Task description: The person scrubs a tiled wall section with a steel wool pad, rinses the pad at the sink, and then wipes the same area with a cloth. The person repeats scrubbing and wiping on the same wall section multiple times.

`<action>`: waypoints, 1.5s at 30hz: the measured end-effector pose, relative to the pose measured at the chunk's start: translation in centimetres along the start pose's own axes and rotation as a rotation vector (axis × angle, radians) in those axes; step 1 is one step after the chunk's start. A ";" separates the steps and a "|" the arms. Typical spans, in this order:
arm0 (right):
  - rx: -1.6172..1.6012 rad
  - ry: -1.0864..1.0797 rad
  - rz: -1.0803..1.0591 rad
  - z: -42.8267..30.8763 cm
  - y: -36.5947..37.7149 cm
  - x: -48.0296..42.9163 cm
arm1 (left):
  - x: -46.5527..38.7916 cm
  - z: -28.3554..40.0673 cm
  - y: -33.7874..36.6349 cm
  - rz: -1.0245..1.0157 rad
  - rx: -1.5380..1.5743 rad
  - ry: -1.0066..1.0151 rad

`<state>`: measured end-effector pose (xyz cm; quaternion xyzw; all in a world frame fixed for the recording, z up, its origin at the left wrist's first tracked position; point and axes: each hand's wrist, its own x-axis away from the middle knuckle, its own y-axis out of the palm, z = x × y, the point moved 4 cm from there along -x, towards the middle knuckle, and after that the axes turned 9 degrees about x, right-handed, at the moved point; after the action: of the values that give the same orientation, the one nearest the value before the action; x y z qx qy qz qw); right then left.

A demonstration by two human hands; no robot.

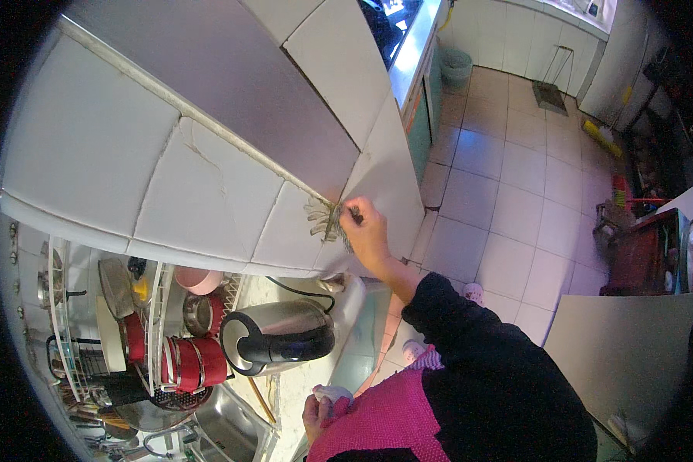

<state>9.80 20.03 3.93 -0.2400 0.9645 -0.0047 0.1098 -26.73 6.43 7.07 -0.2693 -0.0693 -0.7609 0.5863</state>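
Note:
My right hand (365, 228) pinches a grey, wiry scouring pad (342, 234) against white wall tiles (208, 185). The pad touches the corner where the tiles meet a smooth grey panel (242, 86). Greyish-brown smeared grime (319, 218) with streaks through it lies just left of the pad. Lower down, my left hand (313, 417) holds a crumpled white cloth (332, 394) in front of a pink apron (375, 413). Part of the left hand is hidden by the apron and cloth.
A steel and black electric kettle (283, 338) stands on the counter below the tiles. Beside it are red pots (193, 364), a white wire rack (157, 323) and a steel sink (231, 421). A dustpan (548, 97) rests on the tiled floor (496, 202).

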 end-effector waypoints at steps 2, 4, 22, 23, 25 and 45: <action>0.067 0.125 -0.118 0.3 0.4 -0.1 | -0.1 0.2 0.0 -0.013 -0.003 0.007; 0.056 -0.007 0.043 -0.4 -0.4 -0.5 | -0.1 0.1 0.1 -0.002 0.063 0.002; 0.113 -0.081 0.103 -0.5 -2.0 -4.8 | -1.2 -2.0 -0.4 0.000 0.124 0.003; 0.114 -0.102 0.244 -0.4 -2.4 -5.1 | -1.2 -2.0 -0.5 -0.001 0.059 -0.019; 0.054 -0.069 0.082 0.5 -1.5 -4.9 | -1.3 -1.7 -0.5 -0.003 0.058 0.019; 0.030 0.077 0.121 4.0 -1.4 -2.9 | -0.4 1.0 2.5 0.000 0.090 0.023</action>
<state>13.81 20.36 0.69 -0.1794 0.9806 -0.0219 0.0763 -24.00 6.44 7.19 -0.2339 -0.0966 -0.7601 0.5985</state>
